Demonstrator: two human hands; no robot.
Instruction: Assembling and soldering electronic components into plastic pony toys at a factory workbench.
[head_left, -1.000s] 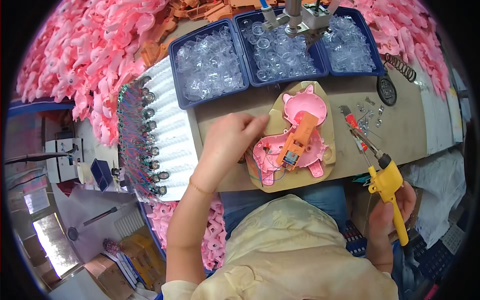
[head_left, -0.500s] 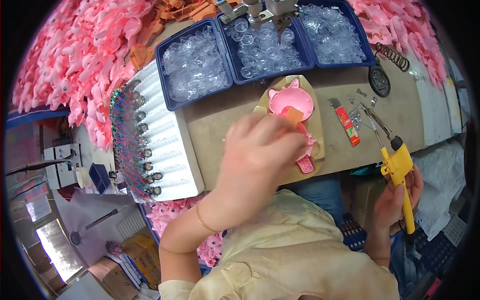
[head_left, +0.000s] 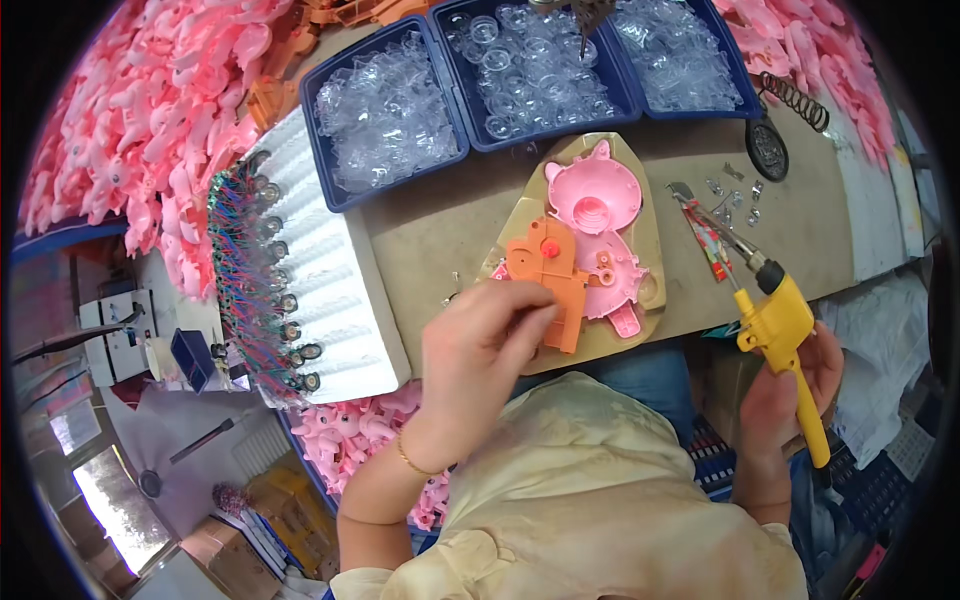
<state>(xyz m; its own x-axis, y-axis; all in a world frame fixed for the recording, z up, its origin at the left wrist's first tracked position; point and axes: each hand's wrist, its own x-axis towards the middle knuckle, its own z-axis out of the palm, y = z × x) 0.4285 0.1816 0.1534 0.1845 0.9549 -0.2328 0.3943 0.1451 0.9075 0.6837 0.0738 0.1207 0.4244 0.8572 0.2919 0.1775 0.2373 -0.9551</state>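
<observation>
My left hand (head_left: 478, 340) pinches the near left edge of an orange plastic part (head_left: 562, 275), which has a red round piece near its top. That part lies over the left side of a pink animal-shaped shell half (head_left: 603, 185). The shell rests hollow side up in a tan fixture (head_left: 525, 215) on the bench. Over to the right, my right hand (head_left: 768, 408) is closed round the handle of a yellow soldering gun (head_left: 778, 322). Its metal tip points up and left, over a red-and-green packet (head_left: 714, 255). Small metal pieces (head_left: 738, 190) lie just beyond.
Blue trays (head_left: 467, 120) of clear plastic pieces stand along the back. At the left, a white ribbed foam block (head_left: 345, 300) carries wired round components (head_left: 270, 225). Pink parts (head_left: 150, 130) are heaped at far left. A coil-spring holder (head_left: 795, 100) sits at back right.
My left hand has moved down and left off the shell, and the orange part now shows lying flat there. The soldering gun has shifted slightly left, its tip now over the packet.
</observation>
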